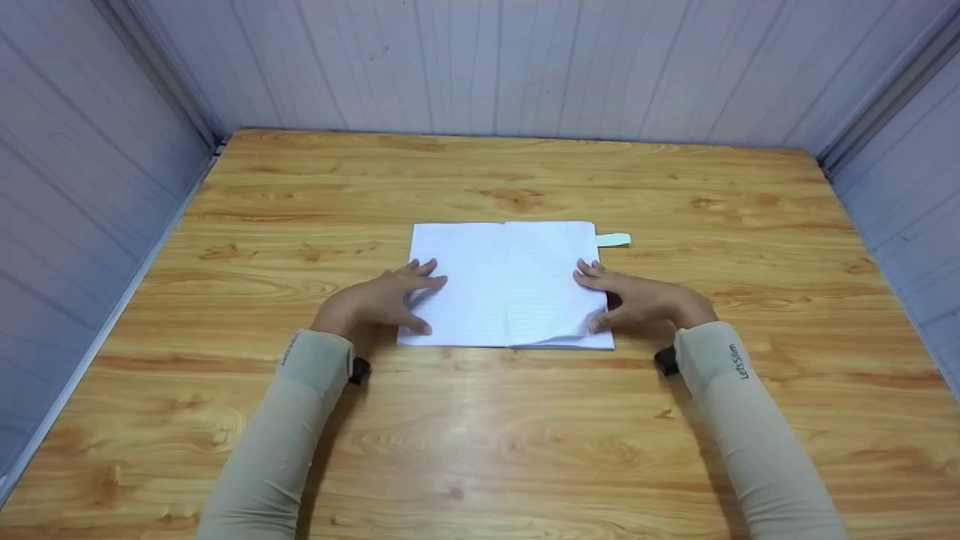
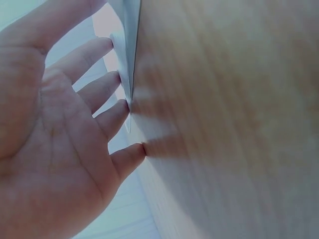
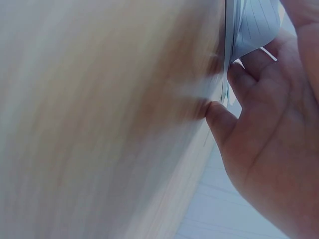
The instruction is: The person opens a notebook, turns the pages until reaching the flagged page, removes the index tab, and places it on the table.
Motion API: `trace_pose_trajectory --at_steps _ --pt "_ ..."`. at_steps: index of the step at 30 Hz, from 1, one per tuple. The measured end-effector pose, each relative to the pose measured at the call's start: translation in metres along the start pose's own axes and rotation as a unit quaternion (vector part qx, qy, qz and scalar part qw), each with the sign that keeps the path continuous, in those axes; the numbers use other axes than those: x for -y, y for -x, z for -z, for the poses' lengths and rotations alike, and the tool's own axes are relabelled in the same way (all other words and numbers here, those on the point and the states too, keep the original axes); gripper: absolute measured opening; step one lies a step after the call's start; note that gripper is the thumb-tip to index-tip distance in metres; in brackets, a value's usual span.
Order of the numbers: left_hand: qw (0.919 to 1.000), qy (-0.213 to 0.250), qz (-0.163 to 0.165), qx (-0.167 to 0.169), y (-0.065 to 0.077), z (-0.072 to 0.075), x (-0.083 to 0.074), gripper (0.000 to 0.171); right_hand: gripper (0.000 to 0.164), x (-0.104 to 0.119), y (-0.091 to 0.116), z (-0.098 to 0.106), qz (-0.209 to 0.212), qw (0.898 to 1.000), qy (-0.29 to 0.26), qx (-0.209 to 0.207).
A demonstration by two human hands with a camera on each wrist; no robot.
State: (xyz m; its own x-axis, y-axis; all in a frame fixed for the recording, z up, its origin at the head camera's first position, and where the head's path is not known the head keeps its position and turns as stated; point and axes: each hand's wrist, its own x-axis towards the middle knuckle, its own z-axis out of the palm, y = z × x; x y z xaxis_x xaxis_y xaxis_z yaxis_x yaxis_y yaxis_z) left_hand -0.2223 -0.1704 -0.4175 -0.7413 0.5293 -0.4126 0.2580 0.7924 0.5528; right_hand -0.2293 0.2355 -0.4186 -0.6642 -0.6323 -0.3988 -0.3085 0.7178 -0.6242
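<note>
An open notebook (image 1: 504, 292) with faintly lined white pages lies flat on the wooden table. At its left edge my left hand (image 1: 386, 298) spreads its fingers, thumb and fingertips resting on the left page. In the left wrist view, the little finger of that hand (image 2: 65, 119) touches the tabletop. My right hand (image 1: 641, 298) rests its thumb and fingertips on the right page near the outer edge. Close to the right thumb, the lower corner of the top page lifts and curls. The right wrist view shows this raised page (image 3: 256, 30) beside the right hand (image 3: 274, 119).
A pale tab (image 1: 613, 240) sticks out from the notebook's upper right edge. Wood-grain tabletop (image 1: 487, 435) surrounds the notebook. White panelled walls (image 1: 465, 67) stand behind the table and along both sides. Dark wrist devices (image 1: 360, 370) sit under both sleeve cuffs.
</note>
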Motion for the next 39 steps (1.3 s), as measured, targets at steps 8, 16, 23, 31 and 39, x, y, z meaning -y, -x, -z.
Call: trace_pose_trajectory --at_steps 8,16,23,31,39 --pt "0.9999 0.002 0.009 -0.008 -0.001 0.003 -0.005 0.078 0.093 0.0 0.0 0.0 -0.005 1.0 -0.001 0.005" --pt "0.9982 -0.008 -0.025 -0.054 -0.004 0.004 -0.014 0.069 0.091 0.0 0.0 0.0 0.011 1.0 -0.007 0.008" --pt "0.992 -0.044 -0.05 -0.107 -0.008 0.003 -0.025 0.063 0.089 -0.001 -0.001 0.001 0.013 1.0 -0.005 0.006" --pt "0.9833 -0.035 -0.096 -0.151 -0.018 -0.008 -0.044 0.058 0.086 -0.002 -0.001 0.001 0.012 1.0 -0.003 0.006" --pt "0.9799 -0.004 -0.119 -0.16 -0.027 -0.021 -0.072 0.054 0.086 -0.002 -0.001 0.002 0.005 1.0 -0.001 0.007"
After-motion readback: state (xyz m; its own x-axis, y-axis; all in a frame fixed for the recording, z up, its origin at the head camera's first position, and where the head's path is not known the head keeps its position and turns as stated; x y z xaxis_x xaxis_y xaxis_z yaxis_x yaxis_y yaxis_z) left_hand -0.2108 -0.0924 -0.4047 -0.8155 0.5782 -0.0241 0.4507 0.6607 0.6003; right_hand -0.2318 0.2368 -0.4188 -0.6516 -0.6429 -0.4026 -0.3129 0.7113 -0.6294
